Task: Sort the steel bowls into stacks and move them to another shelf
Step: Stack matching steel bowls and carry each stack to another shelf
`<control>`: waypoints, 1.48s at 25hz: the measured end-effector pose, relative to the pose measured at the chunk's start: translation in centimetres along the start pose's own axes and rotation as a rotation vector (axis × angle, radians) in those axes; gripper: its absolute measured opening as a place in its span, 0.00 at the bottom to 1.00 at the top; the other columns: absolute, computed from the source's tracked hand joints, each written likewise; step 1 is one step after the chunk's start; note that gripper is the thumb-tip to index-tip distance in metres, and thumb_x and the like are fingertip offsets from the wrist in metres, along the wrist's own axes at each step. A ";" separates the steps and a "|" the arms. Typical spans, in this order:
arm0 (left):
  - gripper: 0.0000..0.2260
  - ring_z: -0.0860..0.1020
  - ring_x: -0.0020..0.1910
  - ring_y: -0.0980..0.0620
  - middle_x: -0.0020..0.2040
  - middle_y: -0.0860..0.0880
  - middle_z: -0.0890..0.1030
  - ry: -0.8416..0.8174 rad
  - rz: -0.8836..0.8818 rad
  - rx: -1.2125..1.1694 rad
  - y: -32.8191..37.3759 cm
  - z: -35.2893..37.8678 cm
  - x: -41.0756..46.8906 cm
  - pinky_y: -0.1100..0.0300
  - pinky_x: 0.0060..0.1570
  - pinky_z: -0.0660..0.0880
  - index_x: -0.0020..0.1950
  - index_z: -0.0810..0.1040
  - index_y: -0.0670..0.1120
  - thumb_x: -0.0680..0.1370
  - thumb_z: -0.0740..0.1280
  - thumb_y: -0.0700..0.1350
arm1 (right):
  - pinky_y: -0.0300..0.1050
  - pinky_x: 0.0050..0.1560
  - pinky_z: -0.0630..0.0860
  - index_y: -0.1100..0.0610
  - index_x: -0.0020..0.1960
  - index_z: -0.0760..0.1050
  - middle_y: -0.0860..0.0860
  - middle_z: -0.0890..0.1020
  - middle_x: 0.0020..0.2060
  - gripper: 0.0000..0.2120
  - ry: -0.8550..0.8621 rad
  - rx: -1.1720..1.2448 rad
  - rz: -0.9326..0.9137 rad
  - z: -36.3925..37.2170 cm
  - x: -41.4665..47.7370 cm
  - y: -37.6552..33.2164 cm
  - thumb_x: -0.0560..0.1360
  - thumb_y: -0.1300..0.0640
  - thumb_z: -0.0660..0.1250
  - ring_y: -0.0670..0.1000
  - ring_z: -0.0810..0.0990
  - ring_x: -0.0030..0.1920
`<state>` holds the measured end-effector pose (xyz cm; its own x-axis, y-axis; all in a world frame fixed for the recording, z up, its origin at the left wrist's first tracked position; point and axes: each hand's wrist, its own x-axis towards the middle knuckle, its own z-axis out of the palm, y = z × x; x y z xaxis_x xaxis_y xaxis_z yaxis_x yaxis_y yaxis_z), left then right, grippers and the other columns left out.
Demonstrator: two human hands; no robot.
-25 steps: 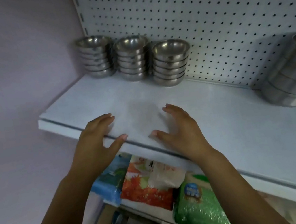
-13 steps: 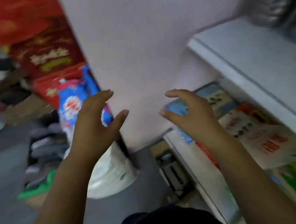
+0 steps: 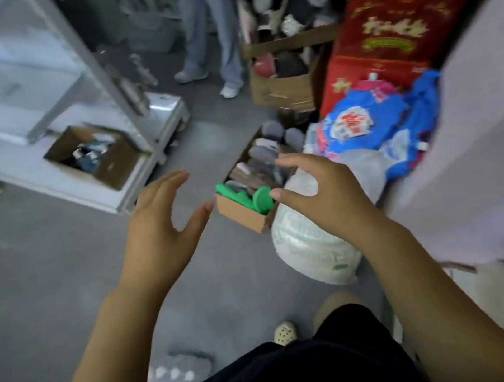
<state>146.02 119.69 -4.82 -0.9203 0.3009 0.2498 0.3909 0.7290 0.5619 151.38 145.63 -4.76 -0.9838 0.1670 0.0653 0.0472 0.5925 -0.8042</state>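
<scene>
No steel bowls are in view now. My left hand (image 3: 159, 224) and my right hand (image 3: 319, 193) hang in the air over the grey floor, palms facing each other, fingers loosely spread and slightly curled. Neither hand holds anything. The picture is blurred by motion.
A white shelf unit (image 3: 31, 76) stands at the left with a cardboard box (image 3: 98, 155) on its base. A box of green and grey items (image 3: 251, 197), a white sack (image 3: 313, 257), blue packets (image 3: 364, 121) and red cartons (image 3: 389, 23) crowd the right. A person's legs (image 3: 210, 33) stand ahead.
The view has swung left, away from the shelf with the three bowl stacks, to the aisle floor. Both hands stay raised and hold nothing.
</scene>
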 end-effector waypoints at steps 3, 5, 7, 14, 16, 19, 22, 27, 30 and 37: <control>0.24 0.74 0.69 0.49 0.69 0.48 0.78 0.084 -0.143 0.024 -3.6 -2.7 -2.2 0.54 0.67 0.71 0.71 0.76 0.46 0.78 0.71 0.55 | 0.23 0.61 0.67 0.56 0.64 0.81 0.45 0.81 0.63 0.21 -0.129 0.000 -0.141 4.5 3.4 -2.9 0.74 0.53 0.78 0.35 0.73 0.60; 0.23 0.74 0.69 0.49 0.69 0.49 0.78 0.129 -0.231 0.035 -5.6 -3.8 -3.7 0.57 0.67 0.69 0.71 0.76 0.46 0.79 0.70 0.54 | 0.35 0.67 0.72 0.55 0.64 0.81 0.46 0.82 0.64 0.20 -0.199 -0.011 -0.216 7.4 5.5 -4.3 0.74 0.52 0.78 0.41 0.78 0.63; 0.23 0.73 0.69 0.50 0.69 0.50 0.78 0.162 -0.320 0.045 -7.5 -4.9 -4.9 0.57 0.68 0.68 0.72 0.75 0.46 0.79 0.70 0.54 | 0.43 0.69 0.72 0.52 0.65 0.81 0.45 0.81 0.66 0.21 -0.279 -0.027 -0.271 10.6 7.4 -5.9 0.74 0.49 0.77 0.45 0.78 0.66; 0.27 0.72 0.71 0.52 0.71 0.53 0.76 0.312 -0.558 0.074 -14.5 -8.7 -3.7 0.58 0.69 0.66 0.73 0.75 0.48 0.77 0.66 0.61 | 0.23 0.63 0.63 0.52 0.68 0.80 0.44 0.79 0.68 0.22 -0.531 -0.014 -0.401 20.0 15.4 -11.4 0.75 0.49 0.76 0.43 0.74 0.68; 0.28 0.72 0.72 0.52 0.71 0.53 0.76 0.350 -0.605 0.059 -16.5 -9.5 -1.4 0.55 0.70 0.68 0.73 0.74 0.49 0.77 0.65 0.62 | 0.19 0.62 0.60 0.51 0.69 0.79 0.44 0.79 0.68 0.23 -0.575 -0.017 -0.400 21.9 19.0 -12.5 0.76 0.49 0.76 0.43 0.74 0.68; 0.28 0.71 0.72 0.52 0.72 0.53 0.75 0.385 -0.661 0.057 -20.0 -11.0 3.1 0.55 0.71 0.67 0.74 0.73 0.50 0.77 0.66 0.61 | 0.16 0.57 0.61 0.48 0.71 0.77 0.44 0.79 0.67 0.24 -0.623 0.001 -0.391 24.6 25.4 -14.8 0.76 0.48 0.75 0.37 0.73 0.65; 0.26 0.70 0.73 0.53 0.73 0.53 0.74 0.411 -0.717 0.093 -23.5 -12.9 6.9 0.59 0.70 0.64 0.74 0.73 0.50 0.79 0.68 0.58 | 0.17 0.59 0.60 0.46 0.71 0.76 0.40 0.78 0.67 0.24 -0.672 0.031 -0.437 28.0 30.8 -17.6 0.76 0.47 0.75 0.32 0.70 0.64; 0.25 0.69 0.74 0.52 0.73 0.53 0.74 0.506 -0.842 0.210 -29.1 -17.8 7.9 0.59 0.70 0.63 0.74 0.72 0.48 0.80 0.69 0.57 | 0.18 0.61 0.61 0.49 0.70 0.77 0.42 0.79 0.68 0.23 -0.825 0.034 -0.539 37.0 36.2 -22.9 0.77 0.49 0.75 0.35 0.71 0.67; 0.26 0.68 0.75 0.51 0.73 0.52 0.74 0.544 -0.953 0.257 -32.4 -20.5 5.6 0.53 0.72 0.65 0.75 0.72 0.49 0.80 0.68 0.58 | 0.22 0.66 0.62 0.50 0.70 0.78 0.41 0.79 0.68 0.23 -0.902 0.041 -0.612 43.5 36.9 -26.8 0.77 0.49 0.75 0.35 0.70 0.66; 0.28 0.68 0.76 0.48 0.74 0.50 0.73 0.495 -1.020 0.400 -44.5 -30.2 2.0 0.45 0.74 0.67 0.76 0.71 0.47 0.80 0.67 0.59 | 0.15 0.60 0.57 0.47 0.71 0.76 0.39 0.78 0.68 0.23 -0.936 0.065 -0.664 58.3 37.6 -37.7 0.77 0.48 0.74 0.37 0.70 0.69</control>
<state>127.16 69.28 -5.47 -0.6644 -0.7306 0.1575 -0.6270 0.6595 0.4145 102.52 83.67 -6.42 -0.5560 -0.8299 0.0452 -0.5108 0.2983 -0.8063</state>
